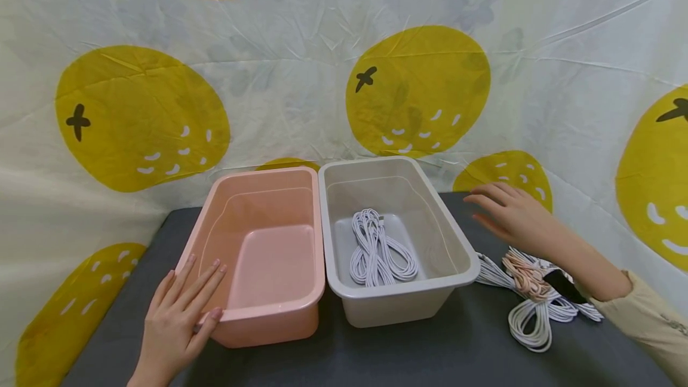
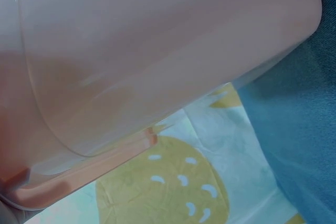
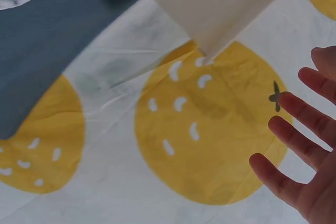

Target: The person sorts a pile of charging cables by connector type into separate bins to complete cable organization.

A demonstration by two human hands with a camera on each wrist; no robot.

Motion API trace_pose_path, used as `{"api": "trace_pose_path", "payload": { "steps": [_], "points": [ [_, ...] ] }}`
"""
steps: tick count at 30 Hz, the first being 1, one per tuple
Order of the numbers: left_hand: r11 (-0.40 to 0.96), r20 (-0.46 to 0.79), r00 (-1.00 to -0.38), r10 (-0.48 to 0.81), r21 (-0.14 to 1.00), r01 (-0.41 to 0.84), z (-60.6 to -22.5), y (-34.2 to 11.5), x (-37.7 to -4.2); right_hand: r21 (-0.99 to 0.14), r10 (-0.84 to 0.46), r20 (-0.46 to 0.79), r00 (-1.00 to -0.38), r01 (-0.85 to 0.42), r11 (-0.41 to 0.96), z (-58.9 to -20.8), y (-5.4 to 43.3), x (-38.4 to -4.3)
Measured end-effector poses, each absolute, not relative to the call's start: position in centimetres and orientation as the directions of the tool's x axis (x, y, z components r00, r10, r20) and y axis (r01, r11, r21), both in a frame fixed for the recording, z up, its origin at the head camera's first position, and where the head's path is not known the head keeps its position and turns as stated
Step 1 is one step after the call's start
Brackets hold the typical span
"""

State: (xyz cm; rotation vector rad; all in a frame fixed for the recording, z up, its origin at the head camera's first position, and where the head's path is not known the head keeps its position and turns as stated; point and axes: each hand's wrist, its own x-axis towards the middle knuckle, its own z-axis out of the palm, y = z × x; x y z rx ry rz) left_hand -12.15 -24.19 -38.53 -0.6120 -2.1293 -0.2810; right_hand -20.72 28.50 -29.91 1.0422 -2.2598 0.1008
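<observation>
My left hand (image 1: 180, 312) rests on the near left rim of a pink plastic bin (image 1: 279, 315), fingers straight over its edge. That bin holds nothing that shows. Beside it on the right stands a beige bin (image 1: 398, 309) with bundled white cables (image 1: 373, 255) on its floor. Raised above the table, right of the beige bin, my right hand (image 1: 507, 211) holds nothing; its spread fingers (image 3: 304, 114) show in the right wrist view. Below my right forearm lies a pile of tied cables, white (image 1: 532, 327) and pinkish (image 1: 524, 276), with a black piece (image 1: 564, 285) partly hidden by the arm.
The bins stand side by side on a dark grey table (image 1: 376, 354). Behind them hangs a white cloth (image 1: 290, 94) printed with large yellow fruit shapes, close to the table's back edge.
</observation>
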Motion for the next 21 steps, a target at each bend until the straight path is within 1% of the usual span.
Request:
{"api": "trace_pose_path", "payload": {
  "steps": [5, 10, 14, 21],
  "points": [
    [0.852, 0.808, -0.493, 0.321, -0.020, 0.523, -38.5, -24.2, -12.1, 0.207, -0.629, 0.584, -0.513, -0.656, 0.726, -31.1, 29.9, -19.8],
    [0.853, 0.811, -0.490, 0.319, -0.021, 0.522, -38.5, -24.2, -12.1, 0.259, -0.617, 0.605, -0.504, -0.608, 0.751, -32.6, 31.0, -19.4],
    [0.851, 0.817, -0.481, 0.318, -0.023, 0.524, -38.5, -24.2, -12.1, 0.268, -0.600, 0.623, -0.501, -0.585, 0.766, -33.8, 31.9, -19.2],
    [0.846, 0.823, -0.471, 0.318, -0.023, 0.532, -38.5, -24.2, -12.2, 0.247, -0.546, 0.620, -0.564, -0.520, 0.818, -35.8, 34.4, -19.0]
  ]
}}
